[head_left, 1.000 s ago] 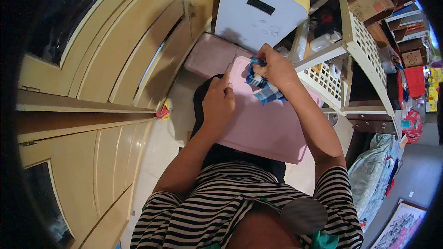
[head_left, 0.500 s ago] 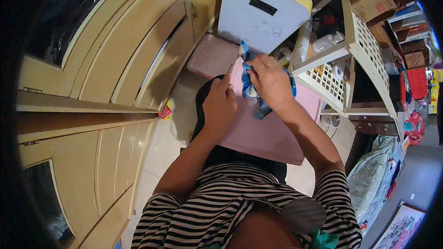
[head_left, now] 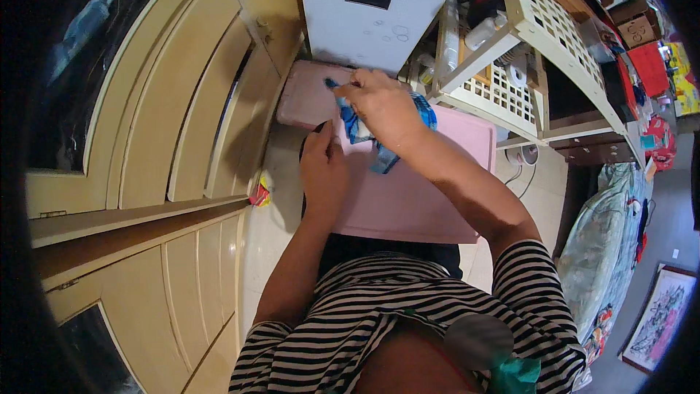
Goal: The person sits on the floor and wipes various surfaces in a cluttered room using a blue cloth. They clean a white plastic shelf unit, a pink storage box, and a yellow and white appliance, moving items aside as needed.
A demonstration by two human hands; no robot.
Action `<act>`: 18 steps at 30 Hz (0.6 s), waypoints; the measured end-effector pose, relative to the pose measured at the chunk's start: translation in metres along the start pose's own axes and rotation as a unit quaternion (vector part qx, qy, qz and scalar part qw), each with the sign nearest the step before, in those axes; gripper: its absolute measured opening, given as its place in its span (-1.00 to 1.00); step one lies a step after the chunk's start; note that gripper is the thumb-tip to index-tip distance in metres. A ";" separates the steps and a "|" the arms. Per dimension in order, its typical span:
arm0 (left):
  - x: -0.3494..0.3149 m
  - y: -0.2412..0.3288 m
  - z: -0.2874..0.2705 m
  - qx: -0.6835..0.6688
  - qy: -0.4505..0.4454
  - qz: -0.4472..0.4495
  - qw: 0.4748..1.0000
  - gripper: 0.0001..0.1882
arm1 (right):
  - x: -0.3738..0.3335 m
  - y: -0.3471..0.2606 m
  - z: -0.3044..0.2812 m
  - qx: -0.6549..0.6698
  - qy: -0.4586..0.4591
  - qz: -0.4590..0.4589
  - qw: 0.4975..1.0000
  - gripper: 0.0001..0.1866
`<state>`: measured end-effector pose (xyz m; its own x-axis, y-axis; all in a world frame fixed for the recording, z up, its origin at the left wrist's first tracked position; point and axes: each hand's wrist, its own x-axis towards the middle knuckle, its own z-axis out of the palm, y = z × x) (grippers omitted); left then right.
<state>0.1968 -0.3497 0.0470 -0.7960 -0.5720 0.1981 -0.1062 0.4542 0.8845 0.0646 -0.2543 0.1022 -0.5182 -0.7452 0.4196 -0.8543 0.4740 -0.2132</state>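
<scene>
A flat pink panel with a raised rim, like a storage-box lid [head_left: 408,208], rests across my lap. My left hand [head_left: 322,168] holds its left edge, fingertips near the far left corner. In my right hand [head_left: 383,106] is a bunched blue, white and black patterned cloth [head_left: 385,160], pressed against the lid's far left part. Some of the cloth sticks out beyond the fingers and below the palm; the rest is hidden under the hand.
Ahead stands a white appliance with yellow trim [head_left: 372,29], with a pinkish box [head_left: 297,93] in front of it. Cream cabinet doors [head_left: 160,102] line the left. A cream lattice shelf [head_left: 503,98] with bottles and boxes is at the right, beside a covered bed [head_left: 601,226].
My right hand and the cloth have moved to the lid's far left corner, past its edge. My left hand has slid down the left edge. The whole view has shifted slightly.
</scene>
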 end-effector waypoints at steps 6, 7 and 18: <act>0.003 0.013 -0.005 -0.011 -0.042 -0.050 0.998 -0.67 | -0.027 0.023 -0.028 -0.044 -0.029 0.072 0.996 -0.84; 0.003 0.010 -0.005 -0.013 -0.036 -0.044 0.998 -0.67 | -0.034 0.023 -0.035 -0.038 -0.026 0.091 0.995 -0.86; 0.001 0.020 -0.014 -0.034 -0.045 -0.115 0.992 -0.62 | -0.131 0.081 -0.111 -0.187 -0.108 0.337 0.917 -0.84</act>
<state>0.2026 -0.3509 0.0704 -0.8060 -0.5900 -0.0473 -0.2530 0.2712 0.9287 0.0680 -0.0664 0.1283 -0.9534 -0.2804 0.1115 -0.2849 0.9582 -0.0261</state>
